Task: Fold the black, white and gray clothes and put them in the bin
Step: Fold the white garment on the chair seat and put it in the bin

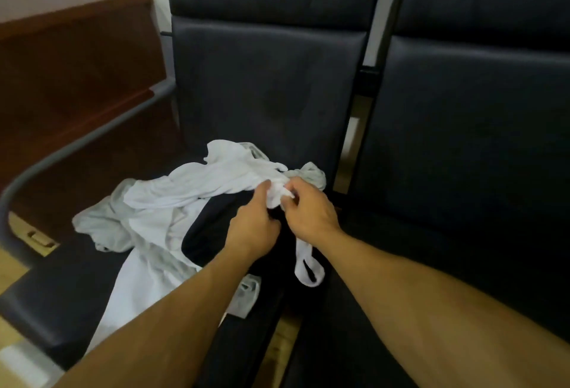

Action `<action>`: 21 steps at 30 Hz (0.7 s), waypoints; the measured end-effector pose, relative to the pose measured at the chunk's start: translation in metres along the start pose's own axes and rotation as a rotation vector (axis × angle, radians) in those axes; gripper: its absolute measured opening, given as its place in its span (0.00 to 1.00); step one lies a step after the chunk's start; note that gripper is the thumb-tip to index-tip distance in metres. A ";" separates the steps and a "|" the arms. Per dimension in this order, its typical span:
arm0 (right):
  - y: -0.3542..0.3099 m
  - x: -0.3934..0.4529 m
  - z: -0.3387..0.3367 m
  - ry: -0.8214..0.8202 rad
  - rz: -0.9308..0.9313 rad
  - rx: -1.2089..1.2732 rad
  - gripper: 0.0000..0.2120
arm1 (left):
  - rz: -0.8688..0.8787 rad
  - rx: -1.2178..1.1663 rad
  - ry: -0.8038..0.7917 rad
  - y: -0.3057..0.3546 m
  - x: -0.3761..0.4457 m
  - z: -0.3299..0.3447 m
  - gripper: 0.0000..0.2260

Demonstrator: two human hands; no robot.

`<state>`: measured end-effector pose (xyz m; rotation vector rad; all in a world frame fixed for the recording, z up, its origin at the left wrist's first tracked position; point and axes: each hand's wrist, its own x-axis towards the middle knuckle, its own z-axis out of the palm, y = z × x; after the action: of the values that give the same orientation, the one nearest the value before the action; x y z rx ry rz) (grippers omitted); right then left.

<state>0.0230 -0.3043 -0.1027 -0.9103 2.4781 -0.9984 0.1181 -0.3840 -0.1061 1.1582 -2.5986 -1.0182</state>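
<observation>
On the black chair seat [61,289], your left hand [253,230] and right hand [308,214] pinch a white garment [216,177] atop the heap; soft, light, floppy, so grip its edges.

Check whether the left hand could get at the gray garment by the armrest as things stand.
Probably yes: the gray garment lies uncovered at the pile's left edge. But the left hand is pinching the white garment and would have to let go.
</observation>
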 end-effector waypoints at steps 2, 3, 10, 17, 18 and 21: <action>-0.021 -0.004 -0.032 0.050 -0.106 0.174 0.04 | -0.005 -0.328 0.010 0.021 0.003 -0.018 0.31; -0.034 -0.007 -0.046 0.067 -0.140 0.241 0.04 | 0.011 -0.429 0.035 0.029 0.004 -0.028 0.28; -0.114 -0.077 -0.179 0.223 -0.378 0.379 0.04 | 0.363 -0.323 0.381 0.128 -0.030 -0.135 0.06; -0.151 -0.202 -0.300 0.408 -0.488 0.299 0.06 | 0.573 -0.017 0.581 0.220 -0.149 -0.209 0.08; -0.149 -0.227 -0.318 0.429 -0.476 0.281 0.06 | 0.565 0.085 0.569 0.231 -0.172 -0.210 0.08; -0.130 -0.284 -0.362 0.524 -0.424 0.206 0.06 | 0.593 0.447 0.548 0.261 -0.231 -0.199 0.10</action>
<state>0.1124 -0.0051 0.2601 -1.2652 2.5543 -1.7974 0.1903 -0.2034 0.2453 0.5289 -2.4884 0.0068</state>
